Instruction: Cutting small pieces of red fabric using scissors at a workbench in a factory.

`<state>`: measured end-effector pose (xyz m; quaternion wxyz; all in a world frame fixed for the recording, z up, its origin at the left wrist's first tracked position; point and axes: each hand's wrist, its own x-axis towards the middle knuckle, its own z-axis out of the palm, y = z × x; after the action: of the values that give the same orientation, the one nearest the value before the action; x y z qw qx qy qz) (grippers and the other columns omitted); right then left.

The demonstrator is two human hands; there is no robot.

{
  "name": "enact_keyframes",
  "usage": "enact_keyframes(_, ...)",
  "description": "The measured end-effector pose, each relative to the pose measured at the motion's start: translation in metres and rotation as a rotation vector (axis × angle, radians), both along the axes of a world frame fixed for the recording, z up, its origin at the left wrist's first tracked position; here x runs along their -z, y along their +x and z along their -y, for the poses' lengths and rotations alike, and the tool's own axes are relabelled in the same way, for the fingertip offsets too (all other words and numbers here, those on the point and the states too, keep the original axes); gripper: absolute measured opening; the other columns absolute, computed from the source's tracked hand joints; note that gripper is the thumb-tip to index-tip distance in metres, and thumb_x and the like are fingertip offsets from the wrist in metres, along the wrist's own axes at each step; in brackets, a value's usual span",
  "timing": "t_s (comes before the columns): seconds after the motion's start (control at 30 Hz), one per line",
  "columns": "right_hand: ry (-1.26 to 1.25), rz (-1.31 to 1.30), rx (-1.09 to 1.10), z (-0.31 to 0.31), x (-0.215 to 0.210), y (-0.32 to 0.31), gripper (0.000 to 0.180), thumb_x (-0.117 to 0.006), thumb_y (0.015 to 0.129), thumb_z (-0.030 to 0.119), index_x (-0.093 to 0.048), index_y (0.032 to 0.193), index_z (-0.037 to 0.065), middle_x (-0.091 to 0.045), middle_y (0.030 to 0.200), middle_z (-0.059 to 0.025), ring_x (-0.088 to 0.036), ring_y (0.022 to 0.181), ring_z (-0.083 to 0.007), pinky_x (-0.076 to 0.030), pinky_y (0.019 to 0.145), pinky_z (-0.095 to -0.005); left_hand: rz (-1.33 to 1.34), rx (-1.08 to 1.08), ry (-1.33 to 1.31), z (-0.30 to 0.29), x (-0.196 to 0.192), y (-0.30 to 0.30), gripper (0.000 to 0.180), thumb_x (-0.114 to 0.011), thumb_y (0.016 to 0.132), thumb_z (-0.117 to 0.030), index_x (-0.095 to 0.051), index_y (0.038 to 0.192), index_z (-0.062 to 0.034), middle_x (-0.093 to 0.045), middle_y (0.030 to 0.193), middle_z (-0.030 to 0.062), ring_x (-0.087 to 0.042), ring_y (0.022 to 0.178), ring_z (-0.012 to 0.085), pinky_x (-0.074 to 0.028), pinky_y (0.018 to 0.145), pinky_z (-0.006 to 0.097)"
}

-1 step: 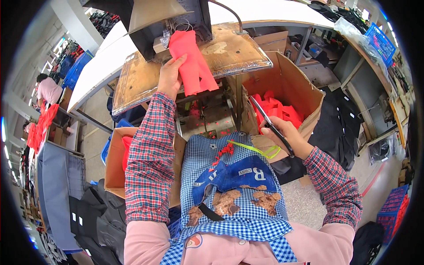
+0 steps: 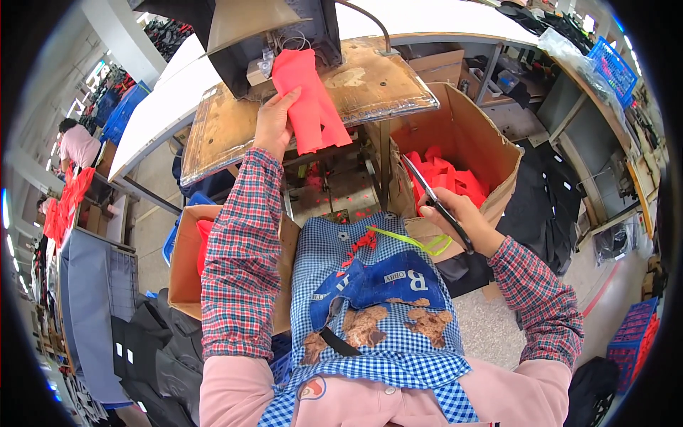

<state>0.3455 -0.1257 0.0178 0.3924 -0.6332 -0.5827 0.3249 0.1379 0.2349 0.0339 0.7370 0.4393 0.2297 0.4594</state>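
A flat red fabric piece (image 2: 302, 89) hangs from my left hand (image 2: 276, 117), its thumb and fingers pinching the left edge. The upper end of the fabric reaches the metal parts of a dark machine (image 2: 324, 35), and its lower end drops past the front edge of the worn wooden board (image 2: 213, 135). Over to the right, my right hand (image 2: 466, 217) is closed around black-handled scissors (image 2: 427, 186). Their silver blades point up and left, over the edge of a cardboard box (image 2: 501, 160) with red fabric pieces (image 2: 455, 181) inside.
A smaller cardboard box (image 2: 186, 277) stands by my left forearm, with something red in it. My checked apron (image 2: 370, 235) carries red scraps and a yellow-green strip (image 2: 434, 247). Black fabric (image 2: 544, 192) lies to the right. Another person (image 2: 80, 146) is at far left.
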Motion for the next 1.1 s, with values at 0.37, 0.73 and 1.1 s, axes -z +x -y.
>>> enact_keyframes(0.37, 0.011, -0.005, -0.024, 0.003, 0.007, 0.002, 0.037, -0.067, 0.099, 0.036, -0.063, 0.110, 0.001, -0.064, 0.080, -0.0089, -0.060, 0.074, -0.0129, -0.049, 0.069, -0.0302, -0.028, -0.004, 0.009, 0.006, -0.009, 0.003, 0.035, -0.077, 0.090, -0.009, -0.066, 0.120, 0.0047, -0.071, 0.115, 0.0134, -0.070, 0.101, 0.0244, -0.060, 0.087, 0.040)
enact_keyframes(0.73, 0.015, 0.031, -0.027, 0.004, 0.006, 0.004, 0.040, -0.066, 0.099, 0.039, -0.063, 0.111, 0.002, -0.066, 0.080, -0.0105, -0.063, 0.073, -0.0154, -0.050, 0.069, -0.0316, 0.091, 0.010, -0.074, 0.019, 0.006, 0.011, 0.035, -0.074, 0.094, -0.015, -0.064, 0.124, -0.0018, -0.070, 0.117, 0.0106, -0.071, 0.102, 0.0243, -0.060, 0.087, 0.043)
enact_keyframes(1.1, 0.035, -0.011, -0.037, 0.007, 0.001, 0.000, 0.036, -0.065, 0.099, 0.036, -0.062, 0.111, 0.002, -0.065, 0.079, -0.0097, -0.063, 0.073, -0.0137, -0.050, 0.068, -0.0307, 0.143, 0.035, -0.091, 0.029, 0.014, 0.008, 0.037, -0.073, 0.095, -0.017, -0.062, 0.128, -0.0033, -0.069, 0.121, 0.0096, -0.069, 0.105, 0.0234, -0.059, 0.090, 0.044)
